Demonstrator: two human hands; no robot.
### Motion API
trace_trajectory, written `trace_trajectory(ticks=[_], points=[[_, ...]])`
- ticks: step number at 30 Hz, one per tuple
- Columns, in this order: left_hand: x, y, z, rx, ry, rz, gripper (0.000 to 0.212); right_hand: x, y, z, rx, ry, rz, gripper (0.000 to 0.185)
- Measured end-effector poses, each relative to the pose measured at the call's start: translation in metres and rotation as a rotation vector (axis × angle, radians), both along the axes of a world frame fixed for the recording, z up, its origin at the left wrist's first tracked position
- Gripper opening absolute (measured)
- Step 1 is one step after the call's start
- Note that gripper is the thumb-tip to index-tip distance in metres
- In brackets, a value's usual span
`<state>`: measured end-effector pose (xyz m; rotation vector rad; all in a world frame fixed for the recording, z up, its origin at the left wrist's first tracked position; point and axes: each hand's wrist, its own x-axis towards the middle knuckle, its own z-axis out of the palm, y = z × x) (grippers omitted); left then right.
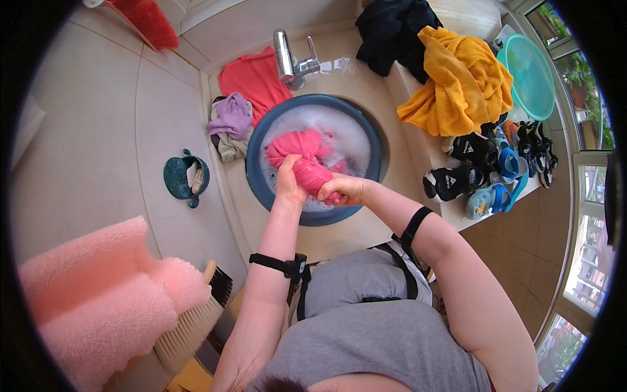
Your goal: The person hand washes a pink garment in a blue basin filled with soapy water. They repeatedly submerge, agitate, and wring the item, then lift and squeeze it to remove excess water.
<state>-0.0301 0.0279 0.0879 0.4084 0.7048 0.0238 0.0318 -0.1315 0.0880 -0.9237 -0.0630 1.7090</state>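
Observation:
Both hands grip one wet pink cloth (313, 177) twisted into a roll above a round blue basin (254, 183). My left hand (290, 181) is closed around the roll's upper left part. At its lower right end, my right hand (343, 189) is closed on the same cloth. The looser bunch of this cloth rests in white suds (343, 122) that fill much of the basin. Behind the basin stands a chrome faucet (294, 63). A coral-red cloth (252, 81) lies beside the faucet, with a lavender cloth (230, 116) near the basin's left rim.
To the right are an orange towel (460, 88), black clothing (397, 29), a turquoise basin (529, 76) and several shoes (453, 181). A green wall holder (185, 175) and a hanging pink towel (108, 294) are at left, near a brush (191, 328).

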Motion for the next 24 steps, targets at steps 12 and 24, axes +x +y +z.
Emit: trace_trajectory(ticks=[12,24], points=[[-0.014,0.003,0.031,-0.199,-0.104,0.011,0.045,-0.005,0.010,-0.041,0.031,0.341,-0.432,0.089],[-0.043,-0.016,0.049,-0.401,0.033,-0.273,0.058,0.043,0.064,-0.041,-0.093,0.104,-0.596,0.036]])
